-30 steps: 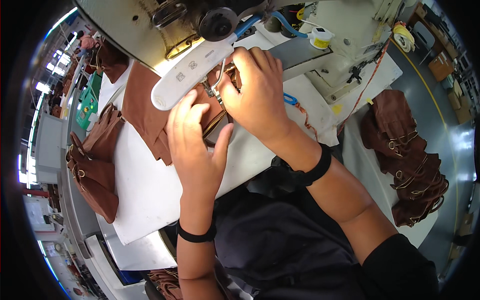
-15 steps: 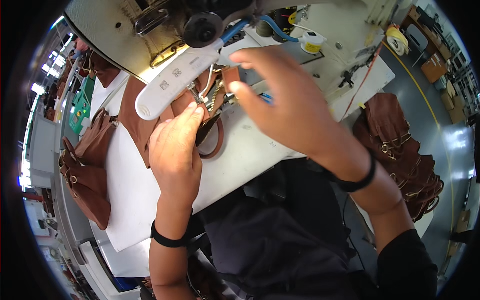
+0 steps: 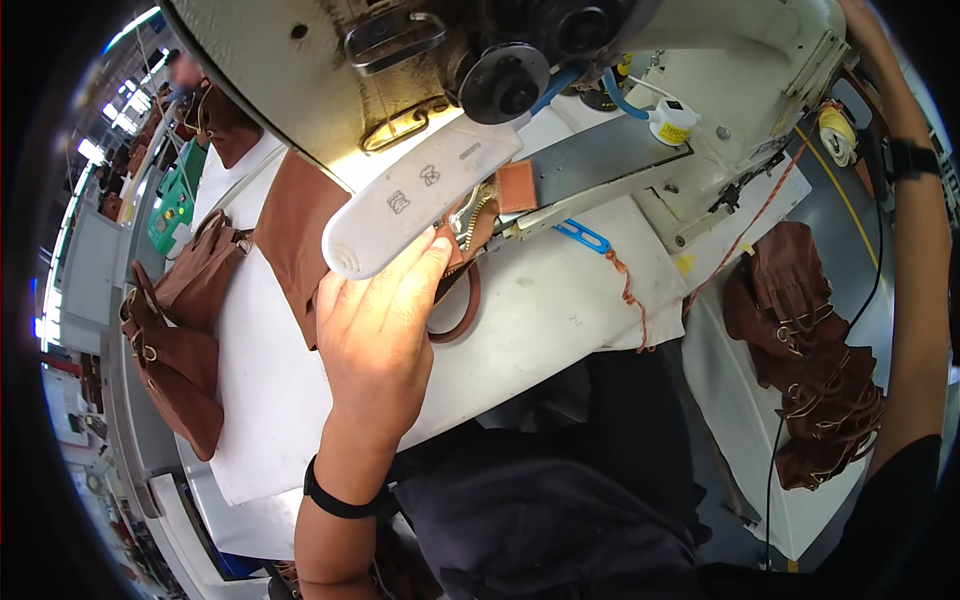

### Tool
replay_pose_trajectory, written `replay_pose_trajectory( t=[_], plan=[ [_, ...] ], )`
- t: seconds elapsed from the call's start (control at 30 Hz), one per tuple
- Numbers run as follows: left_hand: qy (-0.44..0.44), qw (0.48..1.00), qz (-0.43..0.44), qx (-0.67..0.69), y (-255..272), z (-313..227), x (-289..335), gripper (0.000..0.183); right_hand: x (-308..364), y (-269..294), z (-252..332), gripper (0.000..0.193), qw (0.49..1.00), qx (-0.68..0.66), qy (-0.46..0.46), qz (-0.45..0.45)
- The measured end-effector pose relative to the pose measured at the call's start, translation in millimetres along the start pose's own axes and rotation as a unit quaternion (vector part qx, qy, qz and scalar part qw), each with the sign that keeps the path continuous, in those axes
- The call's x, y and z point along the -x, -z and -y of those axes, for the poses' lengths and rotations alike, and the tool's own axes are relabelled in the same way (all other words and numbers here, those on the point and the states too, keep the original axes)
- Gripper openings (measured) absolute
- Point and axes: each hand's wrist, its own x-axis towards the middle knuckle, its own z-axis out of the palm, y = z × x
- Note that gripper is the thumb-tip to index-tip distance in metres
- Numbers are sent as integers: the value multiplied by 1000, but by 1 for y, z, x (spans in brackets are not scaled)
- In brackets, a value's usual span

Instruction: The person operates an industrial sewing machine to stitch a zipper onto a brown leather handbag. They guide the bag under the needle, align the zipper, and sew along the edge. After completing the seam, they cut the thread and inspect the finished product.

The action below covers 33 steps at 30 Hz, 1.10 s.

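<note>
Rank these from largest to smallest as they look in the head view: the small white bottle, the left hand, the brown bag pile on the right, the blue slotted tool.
1. Brown bag pile
2. Left hand
3. Blue slotted tool and small white bottle: too alike to rank

Left forearm (image 3: 335,545) comes up from the bottom edge, wrist near straight. My left hand (image 3: 375,335) is back-up, fingers (image 3: 410,280) stretched forward, close together; thumb I can't make out. Right arm reaches far up along the right edge, forearm (image 3: 922,290) near vertical. My right hand (image 3: 880,60) is cut off at top, fingers out of frame. Hands well apart.
</note>
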Motion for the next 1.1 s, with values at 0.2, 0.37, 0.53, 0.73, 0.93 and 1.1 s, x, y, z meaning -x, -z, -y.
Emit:
replay_pose_trajectory(
  t=[0.2, 0.37, 0.53, 0.73, 0.93, 1.1],
  plan=[
    [7, 1000, -17, -15, -2, 1, 3, 44, 29, -17, 10, 38, 954, -292, -47, -58],
    [20, 1000, -10, -12, -2, 0, 4, 46, 25, -23, -11, 38, 941, -325, -69, -69],
    [22, 1000, -17, 6, -3, -2, 2, 47, 7, -14, -40, 37, 948, -308, -48, -62],
    [33, 999, -25, -2, -3, -2, 6, 47, 21, -37, -50, 43, 927, -362, -6, -103],
    [47, 998, -38, -2, -9, -6, 8, 45, 5, -30, -55, 44, 962, -228, -70, -132],
    [43, 997, -66, 20, -23, -7, 11, 43, 16, 8, -17, 40, 971, -234, -52, 1]
  ],
)
